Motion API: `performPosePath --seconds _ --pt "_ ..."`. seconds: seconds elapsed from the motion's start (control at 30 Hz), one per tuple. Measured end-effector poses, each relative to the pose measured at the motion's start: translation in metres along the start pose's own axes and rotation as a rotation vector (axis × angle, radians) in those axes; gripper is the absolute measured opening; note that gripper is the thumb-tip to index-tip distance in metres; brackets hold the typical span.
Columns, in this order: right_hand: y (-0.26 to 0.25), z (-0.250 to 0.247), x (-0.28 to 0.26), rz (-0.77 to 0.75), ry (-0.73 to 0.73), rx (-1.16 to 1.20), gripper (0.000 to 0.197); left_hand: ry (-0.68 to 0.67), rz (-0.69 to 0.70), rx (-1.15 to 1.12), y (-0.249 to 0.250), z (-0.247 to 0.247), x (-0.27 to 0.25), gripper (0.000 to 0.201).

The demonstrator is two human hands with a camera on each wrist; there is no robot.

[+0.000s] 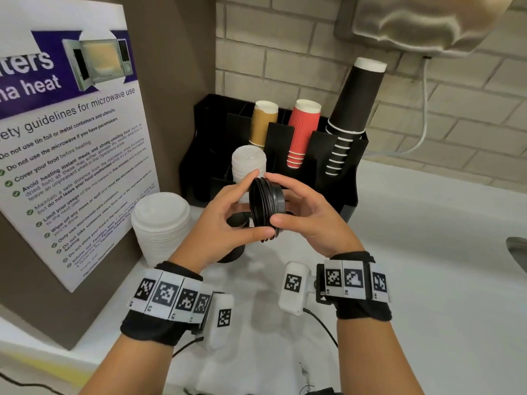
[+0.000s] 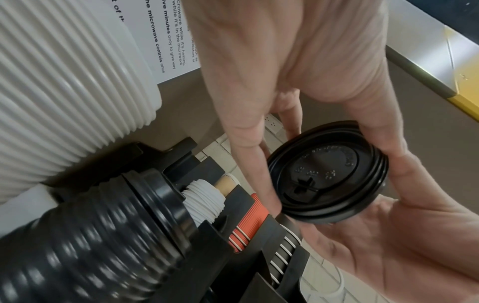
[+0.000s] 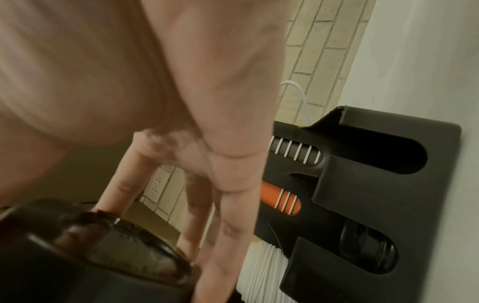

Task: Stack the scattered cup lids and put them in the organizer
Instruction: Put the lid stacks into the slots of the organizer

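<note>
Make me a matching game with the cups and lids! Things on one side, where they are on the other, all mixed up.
Things:
1. small stack of black lids
2. red cups
3. big white lid stack
4. tall black cups

Places:
A. rightmost organizer slot
B. on the counter, left of the organizer
C. held between both hands, left hand and right hand
D. middle organizer slot

Pairs: 1-C, 2-D, 3-B, 4-A

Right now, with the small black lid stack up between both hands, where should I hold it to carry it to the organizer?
Hold the black lid stack by its rims, across the width, as now: left hand from the left, right hand from the right. It stands on edge, with nested rims showing, so squeezing both flat faces should keep the lids together on the way to the organizer.
</note>
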State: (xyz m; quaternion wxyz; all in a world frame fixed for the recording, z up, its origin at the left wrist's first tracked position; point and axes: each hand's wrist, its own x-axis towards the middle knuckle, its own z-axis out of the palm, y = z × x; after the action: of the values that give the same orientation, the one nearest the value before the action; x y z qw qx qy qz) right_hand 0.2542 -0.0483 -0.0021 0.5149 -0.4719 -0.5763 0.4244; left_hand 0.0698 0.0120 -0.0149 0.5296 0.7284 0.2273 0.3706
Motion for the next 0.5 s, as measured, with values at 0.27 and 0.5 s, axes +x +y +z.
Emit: performPosePath --seconds 0.27,0.5 --pt "-0.005 -0.003 0.003 -0.014 0.017 -0.022 0.065 0.027 0.020 0.008 -0.002 0.002 0.006 0.094" --pt "-0.007 -0.003 0.011 -0.066 0.056 -0.091 0.065 0.041 0.058 -0.018 -0.007 0.008 0.015 0.096"
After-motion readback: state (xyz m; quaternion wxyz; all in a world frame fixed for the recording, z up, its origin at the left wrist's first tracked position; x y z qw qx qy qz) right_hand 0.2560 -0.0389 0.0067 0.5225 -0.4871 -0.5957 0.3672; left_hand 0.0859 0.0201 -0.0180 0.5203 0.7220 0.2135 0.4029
